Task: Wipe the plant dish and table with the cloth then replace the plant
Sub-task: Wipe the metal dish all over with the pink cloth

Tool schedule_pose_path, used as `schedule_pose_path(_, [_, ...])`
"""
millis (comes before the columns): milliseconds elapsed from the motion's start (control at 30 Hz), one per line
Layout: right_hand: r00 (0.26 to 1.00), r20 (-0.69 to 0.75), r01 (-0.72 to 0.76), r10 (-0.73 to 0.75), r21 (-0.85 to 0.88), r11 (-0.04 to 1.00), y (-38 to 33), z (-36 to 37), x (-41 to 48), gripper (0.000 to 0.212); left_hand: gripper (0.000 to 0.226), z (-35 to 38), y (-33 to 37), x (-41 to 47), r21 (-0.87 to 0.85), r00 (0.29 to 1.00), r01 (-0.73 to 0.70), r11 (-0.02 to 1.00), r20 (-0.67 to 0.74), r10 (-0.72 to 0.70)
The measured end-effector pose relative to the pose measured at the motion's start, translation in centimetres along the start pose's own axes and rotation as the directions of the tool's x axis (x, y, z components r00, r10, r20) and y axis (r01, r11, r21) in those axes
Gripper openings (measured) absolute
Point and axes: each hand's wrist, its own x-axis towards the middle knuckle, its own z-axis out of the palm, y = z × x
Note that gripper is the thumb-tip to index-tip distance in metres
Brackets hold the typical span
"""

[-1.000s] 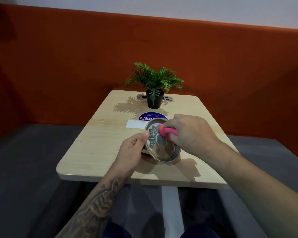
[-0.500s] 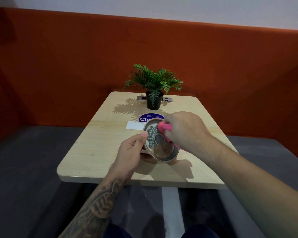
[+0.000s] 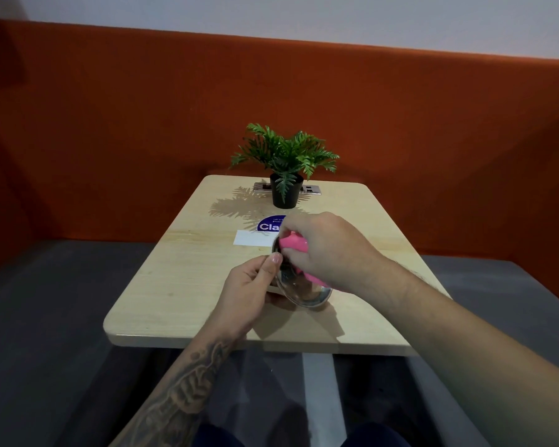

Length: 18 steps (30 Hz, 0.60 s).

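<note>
Dish (image 3: 304, 293) tilting steeply above table (image 3: 175, 285), left hand (image 3: 250, 293) pinching rim, thumb on top. Right hand (image 3: 331, 250) gripping pink cloth (image 3: 292, 244), pressing it into dish. Hard rubbing possibly prying dish from thin pinch, dropping it onto table. Plant (image 3: 286, 162) standing well apart at far end.

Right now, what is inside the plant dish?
The pink cloth, pressed in by the right hand. The lower inside of the plant dish shows bare; the upper part is covered by cloth and hand.
</note>
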Motion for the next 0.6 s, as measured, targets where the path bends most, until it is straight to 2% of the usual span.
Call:
schedule_pose_path(100, [0.999,0.041,-0.019,0.012,0.176,0.984,0.2,-0.2,-0.3,0.017,0.046,0.0,0.0,0.1,-0.019,1.0,-0.007,1.0,0.009,0.007])
schedule_pose_path(167, [0.999,0.043,-0.023,0.014,0.219,0.975,0.5,-0.3,-0.4,0.019,0.046,-0.1,0.0,0.1,-0.018,1.0,-0.004,1.0,0.0,0.004])
schedule_pose_path(367, [1.0,-0.027,-0.008,0.006,-0.086,0.996,1.9,-0.1,0.3,0.018,0.046,-0.1,0.0,0.0,-0.063,0.999,0.021,0.998,-0.03,-0.023])
schedule_pose_path(500, [0.998,0.061,-0.012,0.028,-0.245,0.969,2.7,-0.3,0.3,0.021,0.037,-0.2,-0.2,0.3,-0.079,0.997,0.032,0.996,-0.062,-0.037])
schedule_pose_path(600, [0.984,0.166,-0.016,0.064,-0.276,0.961,3.2,-0.4,0.0,0.022,0.033,-0.2,-0.2,0.4,-0.103,0.995,0.026,0.994,-0.096,-0.036])
